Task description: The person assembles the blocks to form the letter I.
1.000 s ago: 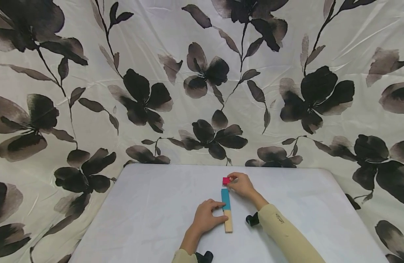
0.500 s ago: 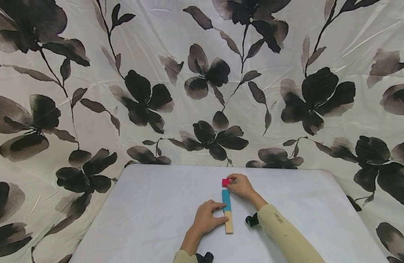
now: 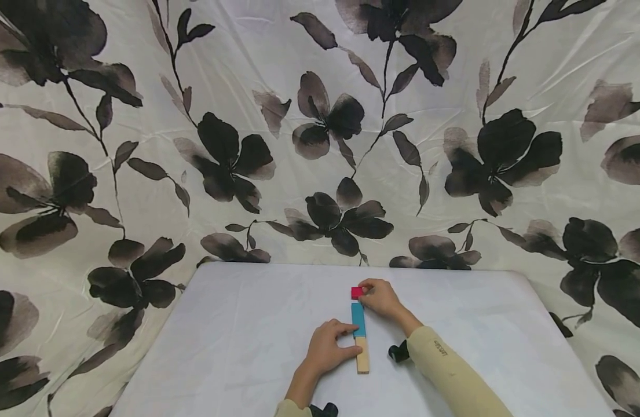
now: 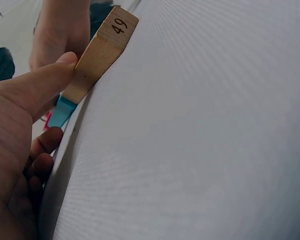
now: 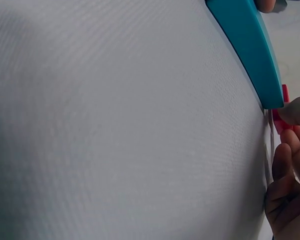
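A bare wooden block [image 3: 363,362] lies end to end with a long blue block [image 3: 358,315] in a line on the white table. The wooden block's near end bears the number 49. My left hand [image 3: 327,346] lies along their left side, thumb straight against the wooden block and index fingertip at the blue one's near end. Just past the blue block's far end is a small red block [image 3: 357,293], a narrow gap between them. My right hand [image 3: 380,297] pinches the red block from the right; its thumb partly hides that block in the right wrist view.
The white table [image 3: 236,324] spreads on both sides of the blocks. Behind its far edge hangs a pale cloth [image 3: 278,185] printed with dark flowers. Black wrist devices [image 3: 399,351] sit at both sleeves.
Both hands hold almost the same pose. The whole head view has shifted slightly, with table and blocks a little lower in it; the red block stays between the right hand's fingertips.
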`<state>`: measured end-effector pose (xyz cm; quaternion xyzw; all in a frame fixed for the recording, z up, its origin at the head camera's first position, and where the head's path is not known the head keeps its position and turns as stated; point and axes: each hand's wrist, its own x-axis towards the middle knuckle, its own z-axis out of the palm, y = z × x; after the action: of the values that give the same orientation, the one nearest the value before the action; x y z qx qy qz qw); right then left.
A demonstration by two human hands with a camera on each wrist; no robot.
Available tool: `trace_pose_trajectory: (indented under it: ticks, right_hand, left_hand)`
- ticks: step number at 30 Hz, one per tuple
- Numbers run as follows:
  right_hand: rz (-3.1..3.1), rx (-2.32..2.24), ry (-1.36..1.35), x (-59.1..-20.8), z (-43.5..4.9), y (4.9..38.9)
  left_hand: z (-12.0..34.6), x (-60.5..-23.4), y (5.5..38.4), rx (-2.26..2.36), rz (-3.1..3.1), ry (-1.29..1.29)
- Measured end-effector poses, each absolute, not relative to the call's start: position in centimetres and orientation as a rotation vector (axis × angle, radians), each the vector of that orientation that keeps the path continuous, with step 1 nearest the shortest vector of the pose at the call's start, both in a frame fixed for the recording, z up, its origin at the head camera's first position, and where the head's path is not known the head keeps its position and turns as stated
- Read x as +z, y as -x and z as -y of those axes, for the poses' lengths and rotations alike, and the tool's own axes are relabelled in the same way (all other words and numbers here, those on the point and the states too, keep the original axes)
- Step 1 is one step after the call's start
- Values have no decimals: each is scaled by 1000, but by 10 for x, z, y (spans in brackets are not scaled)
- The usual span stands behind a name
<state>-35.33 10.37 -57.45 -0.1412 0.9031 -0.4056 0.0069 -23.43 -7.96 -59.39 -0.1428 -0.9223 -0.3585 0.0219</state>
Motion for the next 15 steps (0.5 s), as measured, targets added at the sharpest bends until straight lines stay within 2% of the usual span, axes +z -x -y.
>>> trace_pose_trajectory:
  ticks: [15]
  right_hand:
    - [-2847, -1235, 484, -575, -103, 354]
  left_hand:
    - [80, -593, 233, -1098, 2872, 440]
